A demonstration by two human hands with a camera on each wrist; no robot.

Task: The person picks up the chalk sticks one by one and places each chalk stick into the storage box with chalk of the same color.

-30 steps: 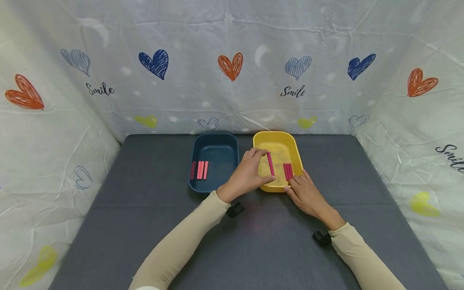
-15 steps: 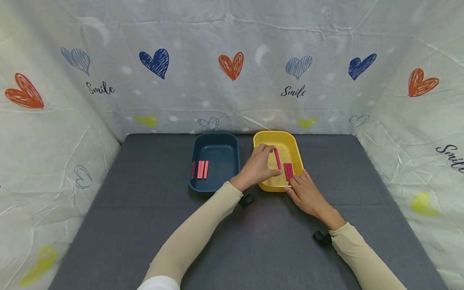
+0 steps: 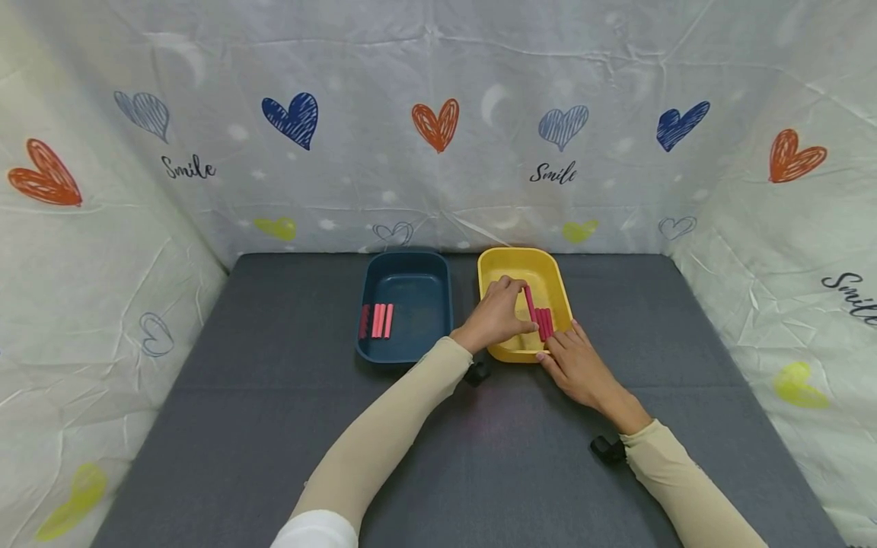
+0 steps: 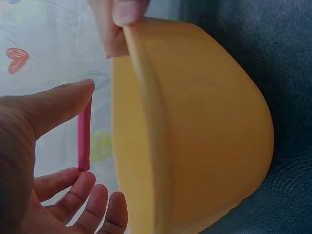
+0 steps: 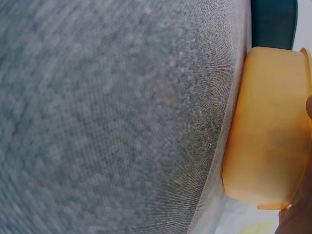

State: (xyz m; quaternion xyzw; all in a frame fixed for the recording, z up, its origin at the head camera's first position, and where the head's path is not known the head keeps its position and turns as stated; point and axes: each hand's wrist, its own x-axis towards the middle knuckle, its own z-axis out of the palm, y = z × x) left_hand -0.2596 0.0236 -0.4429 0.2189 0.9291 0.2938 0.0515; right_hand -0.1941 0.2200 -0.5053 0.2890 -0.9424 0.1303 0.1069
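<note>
My left hand (image 3: 495,313) pinches a dark pink stick (image 3: 530,303) by its two ends, between thumb and fingertip. In the left wrist view the stick (image 4: 84,136) has a slim, straight body and stands beside the opening of the yellow tray (image 4: 209,112). Inside that yellow tray (image 3: 505,262), a row of matching dark pink sticks (image 3: 544,324) lies right beside the held one. With fingers over the inside and thumb outside, my right hand (image 3: 581,369) grips the tray's near right corner. Only part of the right hand (image 5: 300,214) shows in its own wrist view.
A dark blue tray (image 3: 411,293) stands left of the yellow one. Lighter pink sticks (image 3: 382,321) lie in it, with dark red shapes (image 3: 365,322) along its left wall. Grey cloth (image 3: 288,426) covers the table; a printed curtain (image 3: 493,183) hangs behind.
My left hand has moved right with the stick across the yellow tray, until the stick is next to the row there. The right hand has kept its place on the rim.
</note>
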